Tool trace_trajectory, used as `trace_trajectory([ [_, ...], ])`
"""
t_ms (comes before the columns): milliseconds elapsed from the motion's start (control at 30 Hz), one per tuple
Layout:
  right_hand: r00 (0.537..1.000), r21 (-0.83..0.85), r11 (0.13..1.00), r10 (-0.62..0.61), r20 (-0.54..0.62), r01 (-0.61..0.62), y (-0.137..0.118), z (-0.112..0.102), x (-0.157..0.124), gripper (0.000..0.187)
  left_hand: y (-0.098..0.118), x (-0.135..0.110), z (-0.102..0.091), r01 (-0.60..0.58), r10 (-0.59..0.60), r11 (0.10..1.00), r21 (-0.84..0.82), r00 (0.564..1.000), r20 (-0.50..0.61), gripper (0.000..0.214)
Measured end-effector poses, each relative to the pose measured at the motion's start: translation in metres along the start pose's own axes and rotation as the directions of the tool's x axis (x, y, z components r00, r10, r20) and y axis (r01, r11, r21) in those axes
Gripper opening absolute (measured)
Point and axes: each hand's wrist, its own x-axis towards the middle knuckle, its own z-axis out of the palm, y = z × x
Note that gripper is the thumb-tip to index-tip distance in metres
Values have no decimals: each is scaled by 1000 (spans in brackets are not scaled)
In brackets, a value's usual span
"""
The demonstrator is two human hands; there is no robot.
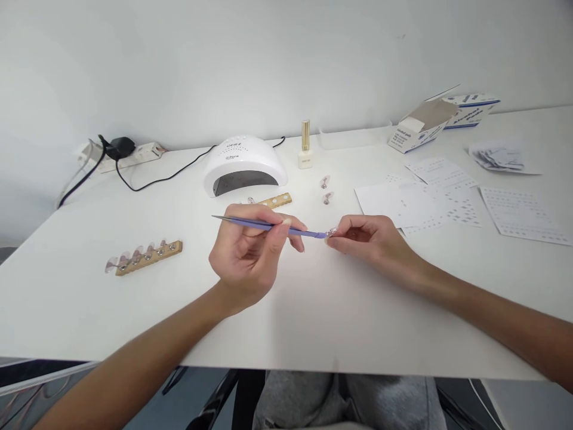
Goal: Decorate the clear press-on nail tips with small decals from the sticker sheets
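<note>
My left hand is closed around slim purple tweezers, holding them like a pen. Their pointed metal end sticks out to the left, and their flat purple end reaches a small clear nail tip. That piece is pinched between the thumb and fingers of my right hand, which partly cover it. Behind my left hand lies a wooden nail stand, partly hidden by the fingers. Two loose pinkish nail tips on small metal holders sit beyond my hands.
At left lies another wooden stand bearing several nail tips. A white nail lamp, a gold-capped polish bottle and a clear tray stand along the back. Right are sticker sheets, torn packets and an alcohol pad box.
</note>
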Motion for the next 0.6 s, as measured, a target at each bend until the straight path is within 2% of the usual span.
trace_trajectory([
  [167,999,10,1000,29,21,-30,-2,2,-1,8,-3,-2,-2,13,-13,1000,-2,1000,21,18],
  [433,999,-16,999,30,-12,-30,-3,-1,1,5,-1,4,-4,8,-8,1000,-20,1000,5,15],
  [600,997,-96,993,70,41,-66,-4,0,0,19,-2,14,-9,75,-75,997,2,996,-57,9],
])
